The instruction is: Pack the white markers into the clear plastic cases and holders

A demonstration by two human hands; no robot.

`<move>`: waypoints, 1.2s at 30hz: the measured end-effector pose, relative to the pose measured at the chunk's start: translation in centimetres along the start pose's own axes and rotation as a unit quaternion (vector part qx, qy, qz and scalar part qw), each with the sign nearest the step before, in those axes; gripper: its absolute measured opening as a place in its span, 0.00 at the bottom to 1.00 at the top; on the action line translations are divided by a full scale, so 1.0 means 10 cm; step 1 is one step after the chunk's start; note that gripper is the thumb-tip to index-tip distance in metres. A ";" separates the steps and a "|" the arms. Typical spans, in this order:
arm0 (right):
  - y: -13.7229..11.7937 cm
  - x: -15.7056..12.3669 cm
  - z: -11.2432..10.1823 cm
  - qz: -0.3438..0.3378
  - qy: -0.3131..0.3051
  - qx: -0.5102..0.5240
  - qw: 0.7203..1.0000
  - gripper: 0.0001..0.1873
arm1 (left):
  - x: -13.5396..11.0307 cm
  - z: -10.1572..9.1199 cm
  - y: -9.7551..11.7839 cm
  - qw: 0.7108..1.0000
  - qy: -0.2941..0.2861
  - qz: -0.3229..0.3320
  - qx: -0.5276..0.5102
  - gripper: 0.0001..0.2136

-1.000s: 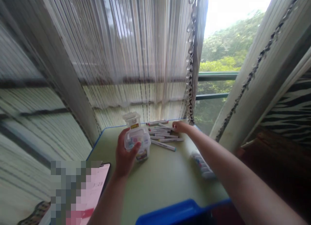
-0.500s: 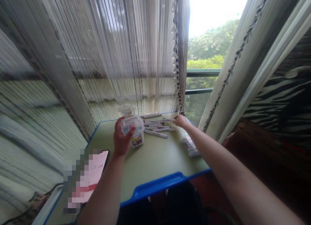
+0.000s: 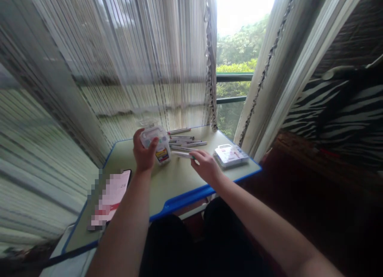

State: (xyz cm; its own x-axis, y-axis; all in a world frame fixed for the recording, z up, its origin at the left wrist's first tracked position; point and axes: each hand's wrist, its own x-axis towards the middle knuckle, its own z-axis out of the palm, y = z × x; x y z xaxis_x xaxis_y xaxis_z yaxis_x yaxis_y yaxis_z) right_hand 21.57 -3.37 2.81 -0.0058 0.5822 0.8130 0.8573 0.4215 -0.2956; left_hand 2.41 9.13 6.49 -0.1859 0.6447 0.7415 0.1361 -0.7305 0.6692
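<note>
My left hand (image 3: 144, 152) is wrapped round a clear plastic marker case (image 3: 162, 148) with a coloured label and an open lid, held tilted over the left half of the table. Coloured pen ends show faintly through the case. My right hand (image 3: 205, 164) is closed on a white marker (image 3: 181, 154), pinched near one end, with its other end pointing left at the case. Behind it several white markers (image 3: 188, 142) lie loose on the table, one of them farther back by the edge.
A second clear case (image 3: 231, 155) lies on the table's right side. On the left a phone (image 3: 112, 199), partly pixelated, lies near the edge. The pale table (image 3: 176, 185) has a blue rim. Striped string curtains (image 3: 143, 61) hang close behind it.
My right hand has come from the back right of the table toward me and left, carrying a marker close to the case. The camera view has shifted, showing the second case fully.
</note>
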 end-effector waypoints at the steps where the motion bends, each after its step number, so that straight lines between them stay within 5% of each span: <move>1: -0.08 -0.08 0.03 0.006 0.020 0.020 1.000 0.12 | 0.00 0.00 -0.01 1.000 0.001 0.005 -0.002 0.29; 12: -0.22 -0.24 0.31 0.062 0.120 0.198 0.971 0.09 | -0.05 0.04 0.03 0.996 -0.038 0.054 0.055 0.29; 29: -0.24 -0.26 0.31 0.047 0.122 0.162 0.978 0.08 | -0.07 0.07 0.11 0.992 -0.056 0.083 0.082 0.28; 36: -0.22 -0.24 0.13 0.138 0.238 0.091 0.957 0.06 | -0.06 0.05 0.07 0.994 -0.048 0.068 0.067 0.28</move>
State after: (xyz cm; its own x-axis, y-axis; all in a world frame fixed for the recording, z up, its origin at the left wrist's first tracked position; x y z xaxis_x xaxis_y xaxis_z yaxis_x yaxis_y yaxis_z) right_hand 19.04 -4.79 0.81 0.4804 0.3237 0.8151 0.6883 0.4368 -0.5791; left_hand 3.14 8.33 6.57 -0.0640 0.5650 0.8226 0.2830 -0.7802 0.5578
